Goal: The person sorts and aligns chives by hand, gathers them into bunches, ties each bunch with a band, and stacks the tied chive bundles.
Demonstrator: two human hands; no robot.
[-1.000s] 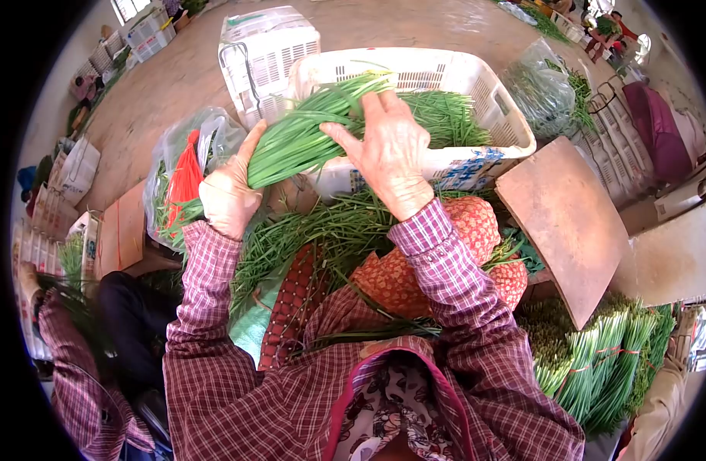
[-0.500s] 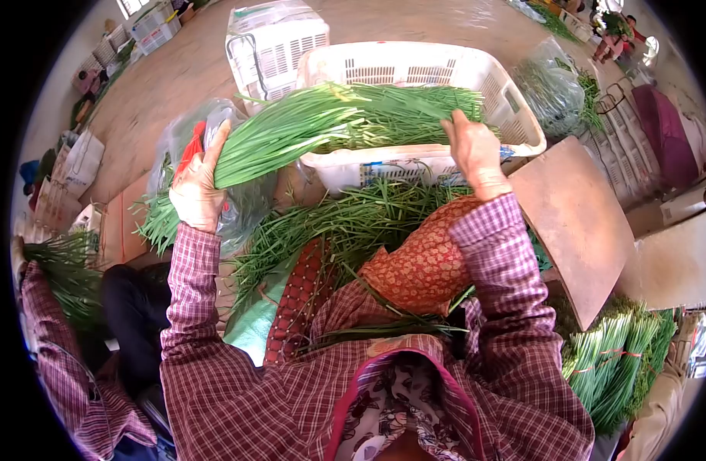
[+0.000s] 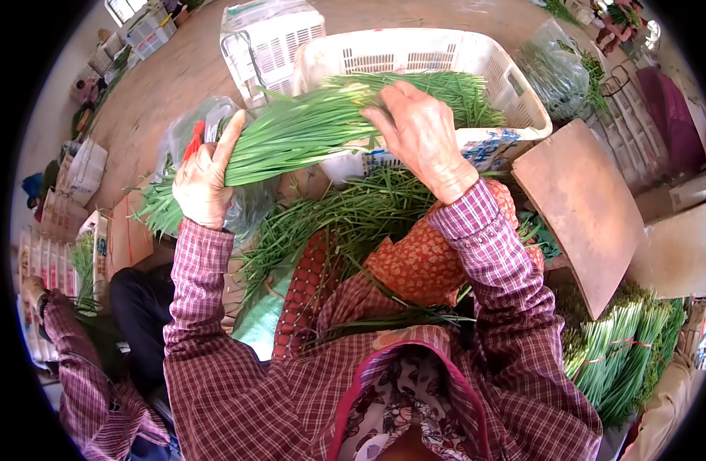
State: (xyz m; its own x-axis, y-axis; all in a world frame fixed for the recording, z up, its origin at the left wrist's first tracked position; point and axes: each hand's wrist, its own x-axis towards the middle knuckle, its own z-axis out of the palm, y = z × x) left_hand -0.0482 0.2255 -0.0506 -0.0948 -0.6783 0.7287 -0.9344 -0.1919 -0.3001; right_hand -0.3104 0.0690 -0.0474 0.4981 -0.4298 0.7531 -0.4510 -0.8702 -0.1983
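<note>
In the head view, we stand the open white crate (image 3: 533, 132) as our landmark, with brown floor (image 3: 164, 96) stretching beyond it to a pale wall (image 3: 51, 115) and a bright window (image 3: 127, 9) at far left. Our left hand (image 3: 205, 184), left of the crate, grips a bundle of long green leaves (image 3: 299, 142), its forefinger raised along the near side; our right hand (image 3: 422, 127) is bent over the bundle's other end, at the crate's near rim, though we cannot tell how firmly it closes. The bundle slants across the crate's near left corner. Beside the crate on the left is a second white crate (image 3: 274, 42); nearer to us than the crate lies a heap of loose greens (image 3: 353, 211), with a brown board (image 3: 583, 207) to its right and tied bundles (image 3: 626, 353) beyond that board, towards us. A plastic bag (image 3: 556, 81) of greens sits right of the crate. Our right hand and the bundle hide part of the greens (image 3: 464, 96) inside the crate, and the bundle covers some left fingers. Another person's sleeve (image 3: 80, 361), well left of the crate, is cut off by the dark round border, where small far-off shapes blur.
</note>
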